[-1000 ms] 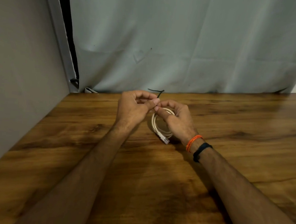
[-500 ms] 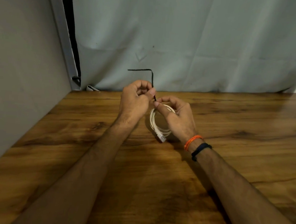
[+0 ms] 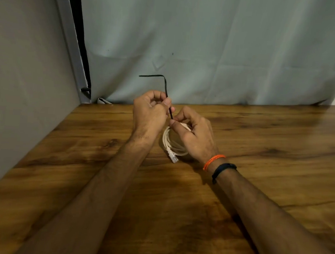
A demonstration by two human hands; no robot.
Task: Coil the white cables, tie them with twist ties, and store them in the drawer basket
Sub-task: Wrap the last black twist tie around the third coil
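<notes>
Holding a coiled white cable (image 3: 170,142) up near the middle of the wooden bench (image 3: 270,144), both hands are busy with a black twist tie (image 3: 166,91). The left hand (image 3: 148,115) has its fingers curled in and pinches the tie between thumb and forefinger, right where the strip comes out of the fist. From there the tie runs up toward 12 o'clock, then bends sharply and sticks out toward 9 o'clock — an upside-down L against the grey curtain (image 3: 227,51) behind the bench.

The right hand (image 3: 196,137) sits at about 3 o'clock from the left one, nearly touching it. Its fingers are wrapped around the top of the coil, with thumb and forefinger pinching where the lower end of the tie meets the cable. The loops hang down below both hands toward 6 o'clock, and a clear plug (image 3: 173,158) pokes out at the bottom of the coil — I can't tell if it rests on the wood or hangs just above it.

An orange thread band (image 3: 213,160) and a dark band (image 3: 224,169) sit side by side on the right wrist. A plain grey wall (image 3: 16,96) runs along the bench's left edge.
</notes>
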